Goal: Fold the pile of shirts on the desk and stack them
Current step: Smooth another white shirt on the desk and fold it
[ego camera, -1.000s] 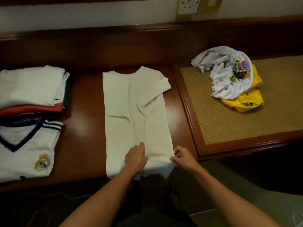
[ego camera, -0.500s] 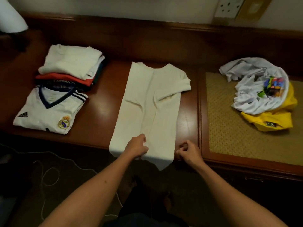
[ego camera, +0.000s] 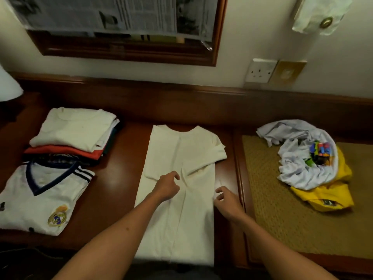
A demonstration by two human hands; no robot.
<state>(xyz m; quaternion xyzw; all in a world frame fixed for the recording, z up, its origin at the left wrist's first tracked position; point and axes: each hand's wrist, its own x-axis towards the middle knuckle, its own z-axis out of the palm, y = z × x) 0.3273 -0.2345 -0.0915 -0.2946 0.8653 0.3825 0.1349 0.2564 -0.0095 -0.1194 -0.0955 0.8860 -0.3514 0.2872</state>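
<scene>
cream shirt [ego camera: 179, 190]: i see it lengthwise mid-desk [ego camera: 117, 178], sides folded in, hem over the near edge
left hand [ego camera: 166, 186]: resting on its middle, fingers loosely curled, gripping nothing
right hand [ego camera: 227, 201]: at its right edge, fingers slack, touching cloth
folded stack [ego camera: 74, 134]: far left
jersey [ego camera: 40, 197]: real madrid crest, adidas stripes
unfolded pile [ego camera: 308, 158]: right, on the mat [ego camera: 282, 219]

This looks like a hotel room or a bedroom in a home. A long dark wooden desk [ego camera: 113, 178] stands against a cream wall, and above the desk hangs a wood-framed mirror [ego camera: 129, 53] covered with newspaper. To the right of the mirror is a wall socket [ego camera: 260, 70], and at the desk's left end a white lampshade [ego camera: 9, 85].
</scene>
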